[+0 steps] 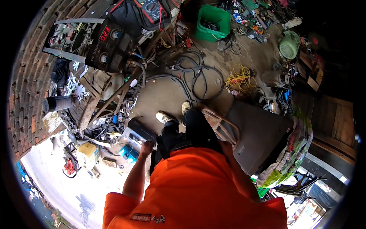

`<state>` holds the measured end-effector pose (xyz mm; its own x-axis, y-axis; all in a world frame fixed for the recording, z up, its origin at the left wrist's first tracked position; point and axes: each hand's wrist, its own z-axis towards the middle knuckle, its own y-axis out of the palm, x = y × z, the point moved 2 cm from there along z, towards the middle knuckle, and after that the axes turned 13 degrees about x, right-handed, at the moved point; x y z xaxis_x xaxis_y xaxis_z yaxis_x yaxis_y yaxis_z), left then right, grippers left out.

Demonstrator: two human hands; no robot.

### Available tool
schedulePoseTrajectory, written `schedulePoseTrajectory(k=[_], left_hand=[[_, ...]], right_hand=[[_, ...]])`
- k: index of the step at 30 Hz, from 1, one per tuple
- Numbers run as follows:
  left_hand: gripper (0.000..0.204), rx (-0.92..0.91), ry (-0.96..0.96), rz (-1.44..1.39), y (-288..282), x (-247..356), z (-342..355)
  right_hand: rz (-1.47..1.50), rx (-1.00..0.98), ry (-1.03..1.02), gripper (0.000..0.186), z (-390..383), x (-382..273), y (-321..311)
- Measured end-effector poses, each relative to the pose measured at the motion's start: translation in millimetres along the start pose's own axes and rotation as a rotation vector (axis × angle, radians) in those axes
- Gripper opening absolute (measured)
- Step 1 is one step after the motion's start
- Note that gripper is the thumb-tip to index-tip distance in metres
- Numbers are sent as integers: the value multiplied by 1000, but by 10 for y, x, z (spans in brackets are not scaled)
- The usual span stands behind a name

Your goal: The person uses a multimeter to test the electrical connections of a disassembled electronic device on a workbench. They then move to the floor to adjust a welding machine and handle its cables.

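Observation:
My left hand (146, 148) hangs beside my left thigh, its fingers curled closed. Whether anything is in them I cannot make out. Close to that hand sits a dark box-shaped case (138, 132) with a grey side. My right hand (226, 146) is partly hidden by my leg and shirt, so its fingers do not show clearly. Nearest to it is a chair (222, 124) with a brown bent-tube frame. Off to the upper left, a welding machine (103, 47) stands with its upper casing off, inner parts exposed and red display lit.
A multimeter (151, 8) lies in a black bag above the welding machine. Coiled black cables (196, 78) and a tangled yellow cord (241, 81) cover parts of the floor. Further obstacles are a green bucket (213, 23), a wooden bench (91, 87) and a large dark panel (253, 131).

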<state>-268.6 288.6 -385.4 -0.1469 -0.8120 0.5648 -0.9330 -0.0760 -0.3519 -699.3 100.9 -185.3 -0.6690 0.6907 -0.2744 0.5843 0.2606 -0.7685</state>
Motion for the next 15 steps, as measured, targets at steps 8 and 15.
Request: schedulePoseTrajectory(k=[8,15], left_hand=[[19,126,130,322,65,713,-386],[21,351,355,516,252,1714,373]], right_hand=[[-63,-164,-321,43,910,-203,184],[104,-253,-561,37,2975,-782,1914]])
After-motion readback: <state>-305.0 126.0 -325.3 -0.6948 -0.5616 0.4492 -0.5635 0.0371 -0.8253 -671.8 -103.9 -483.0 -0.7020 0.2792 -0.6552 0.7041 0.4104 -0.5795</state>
